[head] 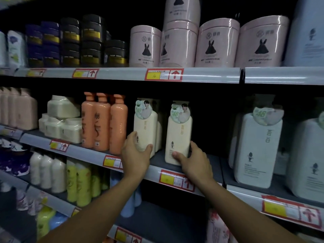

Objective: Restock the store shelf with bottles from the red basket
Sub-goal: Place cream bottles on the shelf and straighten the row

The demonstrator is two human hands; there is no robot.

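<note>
The right hand (193, 160) curls its fingers (177, 155) round the base of an upright cream plastic bottle with a round neck tag (178, 135). The left hand (135, 153) likewise grips the neighbouring cream bottle (145, 127). Both long axes stand vertical on the grey middle shelf (157, 160), a gap between them.

Cream bottles (178, 135) look like smooth matt plastic w/ paper neck tags (180, 111). Orange bottles (103, 123): glossy plastic. Pink tubs (217, 44): shiny shrink film. Shelf edge strip (122, 74): glossy clear plastic over paper price labels (164, 75).
</note>
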